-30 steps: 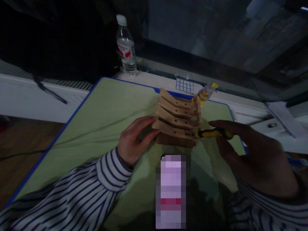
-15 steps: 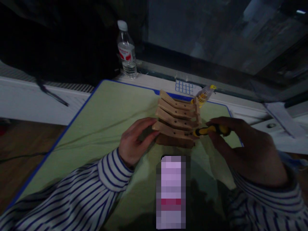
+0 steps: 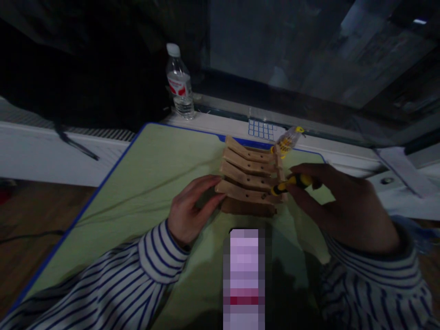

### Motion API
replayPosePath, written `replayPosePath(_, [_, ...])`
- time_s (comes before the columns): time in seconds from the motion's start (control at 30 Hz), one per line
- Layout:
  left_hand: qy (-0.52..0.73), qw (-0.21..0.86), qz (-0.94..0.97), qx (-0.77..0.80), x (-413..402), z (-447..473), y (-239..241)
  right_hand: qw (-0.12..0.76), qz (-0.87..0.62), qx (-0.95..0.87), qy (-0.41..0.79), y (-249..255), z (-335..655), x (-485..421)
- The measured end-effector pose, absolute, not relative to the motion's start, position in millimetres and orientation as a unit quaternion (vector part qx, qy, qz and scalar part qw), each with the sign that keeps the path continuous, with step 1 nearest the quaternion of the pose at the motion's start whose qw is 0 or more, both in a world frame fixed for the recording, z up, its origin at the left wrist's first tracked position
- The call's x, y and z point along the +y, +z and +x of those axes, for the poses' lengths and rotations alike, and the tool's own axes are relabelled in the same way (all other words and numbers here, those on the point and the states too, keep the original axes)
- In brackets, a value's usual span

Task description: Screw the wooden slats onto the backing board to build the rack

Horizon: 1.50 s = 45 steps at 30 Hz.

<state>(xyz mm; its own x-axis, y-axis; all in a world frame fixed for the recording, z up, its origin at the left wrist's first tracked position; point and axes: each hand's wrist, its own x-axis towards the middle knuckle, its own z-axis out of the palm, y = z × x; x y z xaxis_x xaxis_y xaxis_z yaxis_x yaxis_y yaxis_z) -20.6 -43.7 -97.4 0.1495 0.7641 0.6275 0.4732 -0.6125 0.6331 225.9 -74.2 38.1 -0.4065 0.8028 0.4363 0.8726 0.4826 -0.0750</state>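
Observation:
A wooden rack of slanted slats (image 3: 249, 176) stands on a green mat (image 3: 151, 169) in the middle of the view. My left hand (image 3: 190, 208) rests against its lower left end, fingers curled around the edge of the bottom slat. My right hand (image 3: 338, 208) grips a yellow and black screwdriver (image 3: 292, 183) whose tip touches the right end of the lowest slat. A small clear bag with yellow contents (image 3: 287, 141) lies just behind the rack.
A water bottle (image 3: 178, 82) stands at the back left on a white ledge (image 3: 51, 146). A sheet with a blue grid (image 3: 261, 129) lies behind the mat. Papers (image 3: 398, 169) lie at the right. A pixelated block (image 3: 244, 279) covers the near centre.
My right hand with the screwdriver has shifted left, closer to the rack, and the tip now meets the slat. The left hand stays on the rack. The view has tilted slightly.

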Motion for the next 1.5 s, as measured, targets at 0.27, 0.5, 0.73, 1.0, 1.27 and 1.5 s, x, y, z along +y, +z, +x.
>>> replayPosePath(0.27, [0.503, 0.145, 0.747, 0.409, -44.7, -22.9, -98.2, 0.213, -0.490, -0.841, -0.083, 37.5, 229.8, -72.8])
replayPosePath(0.5, [0.508, 0.143, 0.744, 0.410, -43.6, -22.6, -100.7, 0.218, -0.489, -0.841, -0.076, 36.8, 231.2, -73.0])
replayPosePath(0.73, [0.506, 0.145, 0.741, 0.418, -43.8, -23.7, -103.4, 0.232, -0.456, -0.859, -0.032, 34.5, 227.8, -71.0])
replayPosePath(1.0, [0.516, 0.147, 0.737, 0.412, -43.2, -23.3, -103.2, 0.217, -0.443, -0.869, -0.033, 30.1, 227.0, -69.3])
replayPosePath(1.27, [0.507, 0.177, 0.720, 0.440, -45.1, -22.6, -105.4, 0.207, -0.448, -0.870, -0.020, 30.9, 227.0, -69.9])
replayPosePath(1.5, [0.513, 0.187, 0.709, 0.446, -46.7, -21.6, -105.2, 0.213, -0.453, -0.865, -0.042, 31.4, 228.3, -70.5])
